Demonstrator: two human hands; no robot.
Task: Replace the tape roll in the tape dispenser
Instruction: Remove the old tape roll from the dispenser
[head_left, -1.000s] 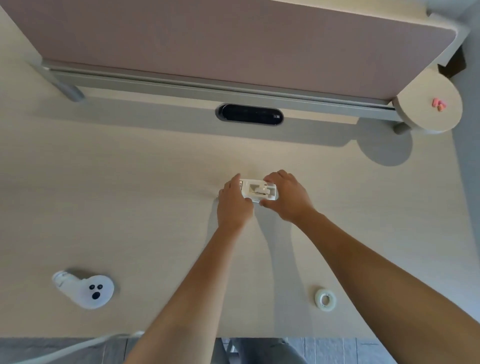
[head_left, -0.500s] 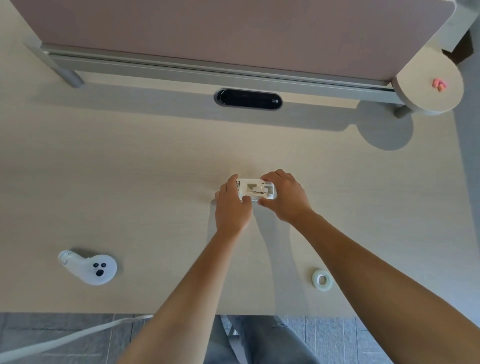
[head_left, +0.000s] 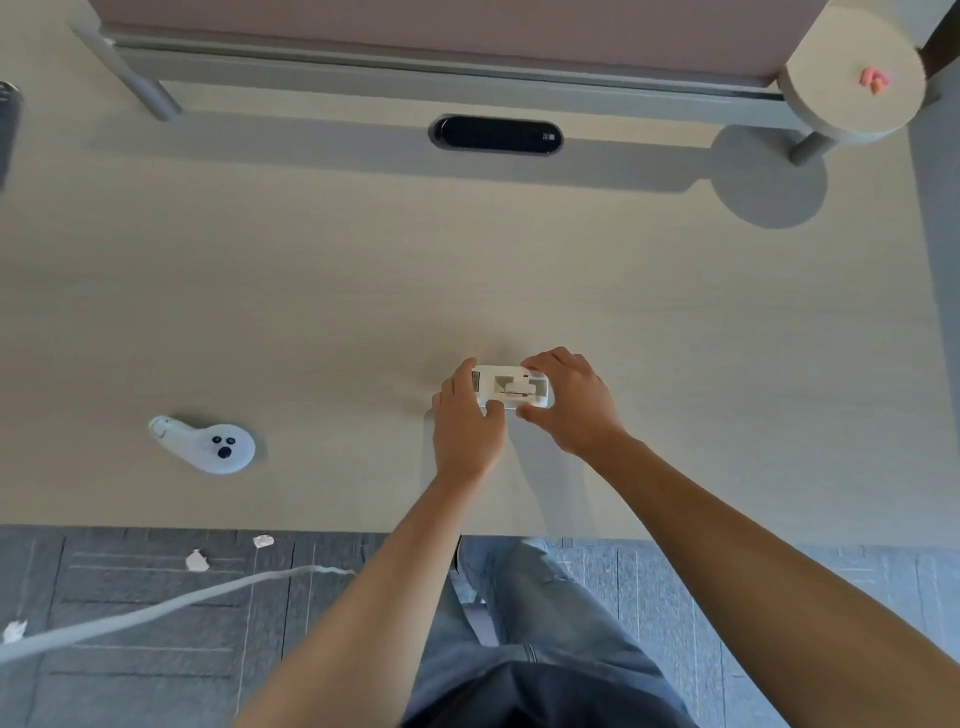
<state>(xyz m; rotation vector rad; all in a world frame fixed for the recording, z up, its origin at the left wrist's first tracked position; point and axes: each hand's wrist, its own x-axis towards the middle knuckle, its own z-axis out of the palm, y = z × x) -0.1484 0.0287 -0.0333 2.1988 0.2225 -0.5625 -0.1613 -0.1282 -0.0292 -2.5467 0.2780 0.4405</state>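
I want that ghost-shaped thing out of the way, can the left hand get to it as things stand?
Probably yes, but not straight away. The desk between the left hand and the ghost-shaped thing is bare, but that hand is gripping the tape dispenser and must release it first.

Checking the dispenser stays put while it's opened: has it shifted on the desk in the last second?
No. The tape dispenser sits equally far below the black oval grommet; only the camera view changed.
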